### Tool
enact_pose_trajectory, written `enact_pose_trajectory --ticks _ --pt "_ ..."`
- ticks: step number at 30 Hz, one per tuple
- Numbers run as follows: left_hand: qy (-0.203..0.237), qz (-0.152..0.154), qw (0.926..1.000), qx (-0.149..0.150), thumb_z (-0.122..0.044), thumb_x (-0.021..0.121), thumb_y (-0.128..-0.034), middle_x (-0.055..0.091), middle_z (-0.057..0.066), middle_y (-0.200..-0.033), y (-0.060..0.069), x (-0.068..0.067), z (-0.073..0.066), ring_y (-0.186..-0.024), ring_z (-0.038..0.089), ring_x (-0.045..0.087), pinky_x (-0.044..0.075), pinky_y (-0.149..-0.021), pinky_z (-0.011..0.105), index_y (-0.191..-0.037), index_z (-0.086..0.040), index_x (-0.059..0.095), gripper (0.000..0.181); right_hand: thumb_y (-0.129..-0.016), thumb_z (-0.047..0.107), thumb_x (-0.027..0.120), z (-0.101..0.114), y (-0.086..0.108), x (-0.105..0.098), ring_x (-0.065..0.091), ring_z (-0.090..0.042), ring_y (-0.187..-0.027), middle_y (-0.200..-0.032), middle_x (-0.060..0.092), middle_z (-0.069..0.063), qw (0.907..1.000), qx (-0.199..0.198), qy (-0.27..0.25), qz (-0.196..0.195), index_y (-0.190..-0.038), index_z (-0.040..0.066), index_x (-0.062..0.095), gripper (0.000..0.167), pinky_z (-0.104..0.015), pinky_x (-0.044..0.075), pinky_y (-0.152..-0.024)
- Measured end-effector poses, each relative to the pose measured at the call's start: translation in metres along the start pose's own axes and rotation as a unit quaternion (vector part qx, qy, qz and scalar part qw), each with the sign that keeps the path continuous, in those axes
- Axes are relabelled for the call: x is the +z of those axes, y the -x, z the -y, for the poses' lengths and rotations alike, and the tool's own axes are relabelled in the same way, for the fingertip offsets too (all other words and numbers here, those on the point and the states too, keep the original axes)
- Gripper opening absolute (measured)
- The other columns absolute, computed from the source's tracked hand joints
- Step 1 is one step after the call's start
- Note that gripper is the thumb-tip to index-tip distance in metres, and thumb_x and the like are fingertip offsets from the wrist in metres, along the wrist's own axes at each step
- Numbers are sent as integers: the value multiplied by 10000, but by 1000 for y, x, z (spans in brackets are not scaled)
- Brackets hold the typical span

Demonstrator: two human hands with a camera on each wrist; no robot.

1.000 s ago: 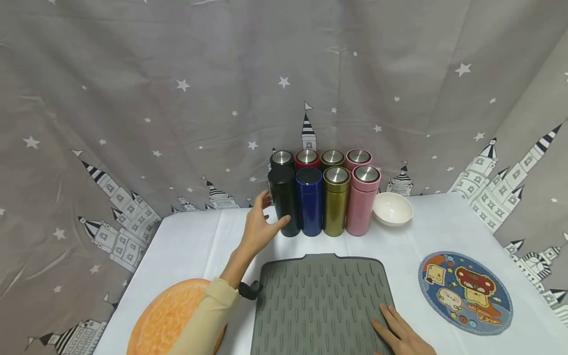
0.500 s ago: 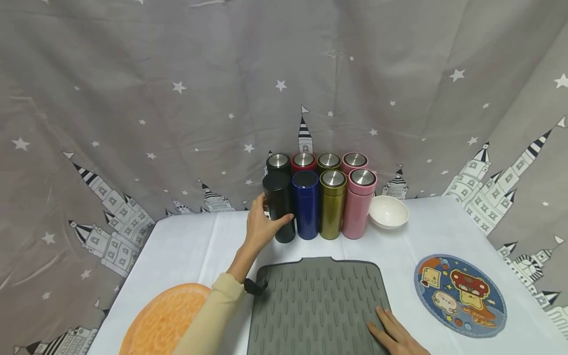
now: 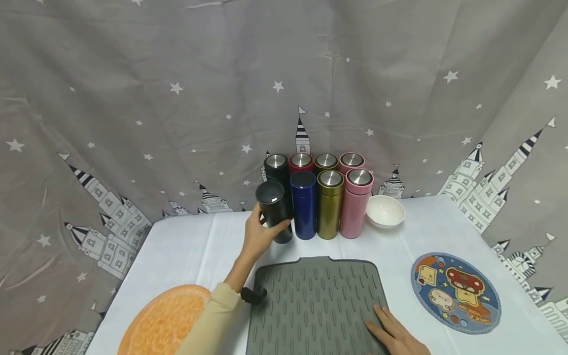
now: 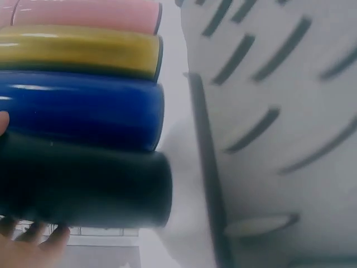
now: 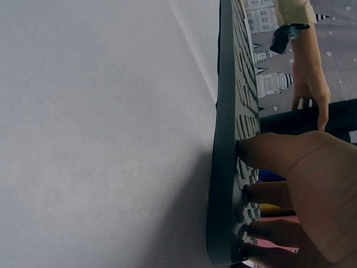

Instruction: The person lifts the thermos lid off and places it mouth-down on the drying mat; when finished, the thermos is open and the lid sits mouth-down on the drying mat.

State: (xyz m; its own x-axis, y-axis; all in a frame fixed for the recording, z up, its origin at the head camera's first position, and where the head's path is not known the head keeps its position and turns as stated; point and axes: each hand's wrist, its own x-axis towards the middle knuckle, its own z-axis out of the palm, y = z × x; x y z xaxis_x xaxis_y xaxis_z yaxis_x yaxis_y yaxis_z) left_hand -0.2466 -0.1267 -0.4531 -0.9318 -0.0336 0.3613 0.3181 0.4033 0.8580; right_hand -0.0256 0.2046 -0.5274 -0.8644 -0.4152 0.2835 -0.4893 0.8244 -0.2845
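In the head view my left hand [image 3: 258, 234] grips the front black bottle [image 3: 276, 209], which leans with its top toward the left. Thumb and fingers lie on opposite sides of that black bottle [image 4: 83, 181] in the left wrist view. Right beside it stands a blue bottle [image 3: 304, 207], then a gold one [image 3: 330, 207] and a pink one [image 3: 355, 207]. My right hand [image 3: 396, 333] rests with spread fingers on the right edge of the grey ridged mat [image 3: 315, 305]; the right wrist view shows its fingertips [image 5: 245, 192] touching the mat.
Behind the front row stand a black bottle [image 3: 276, 162], a red one [image 3: 301, 161], a gold one [image 3: 326, 161] and a pink one [image 3: 351, 160]. A white bowl [image 3: 385, 212] is at their right. An orange round mat [image 3: 166, 320] lies left, a blue patterned mat [image 3: 457, 293] right.
My left hand has closed round the front black bottle, and the bottle's top has tilted to the left and toward me. My right hand has stayed on the grey mat.
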Motion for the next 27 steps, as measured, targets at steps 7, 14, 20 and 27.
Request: enact_pose_trajectory --ticks 7,14,20,27 --pt "492 -361 9970 466 -22 878 -724 628 162 -1231 14 -10 -11 -1183 349 571 423 -1007 572 -1315 -63 567 669 -830 541 743 4 -1 -2 552 -435 -1220 -1384 573 -177 9993 262 -103 249 -1199 106 731 571 -436 568 -776" --pt "-68 -85 9939 1099 -192 928 -687 634 -4 -1173 31 -28 -29 -1028 183 588 480 -862 418 -1355 -215 590 749 -835 540 735 5 -1 -4 546 -432 -1231 -1384 571 -180 9986 369 -129 365 -1194 93 729 574 -463 564 -790" --pt "-717 185 9823 1719 -286 940 -660 574 -4 -1186 54 -37 -49 -1055 175 567 482 -866 453 -1401 -262 577 826 -821 556 748 4 -9 -14 550 -438 -1225 -1377 567 -195 9921 611 -416 1014 -1203 86 717 607 -513 555 -812" --pt "-1256 510 9623 2359 -256 958 -633 554 15 -1194 76 -41 -63 -1070 188 569 504 -880 454 -1407 -224 584 860 -817 464 792 10 -33 -49 619 -406 -1139 -1309 609 -205 9800 1172 -1061 1204 -1208 70 696 563 -552 518 -889"
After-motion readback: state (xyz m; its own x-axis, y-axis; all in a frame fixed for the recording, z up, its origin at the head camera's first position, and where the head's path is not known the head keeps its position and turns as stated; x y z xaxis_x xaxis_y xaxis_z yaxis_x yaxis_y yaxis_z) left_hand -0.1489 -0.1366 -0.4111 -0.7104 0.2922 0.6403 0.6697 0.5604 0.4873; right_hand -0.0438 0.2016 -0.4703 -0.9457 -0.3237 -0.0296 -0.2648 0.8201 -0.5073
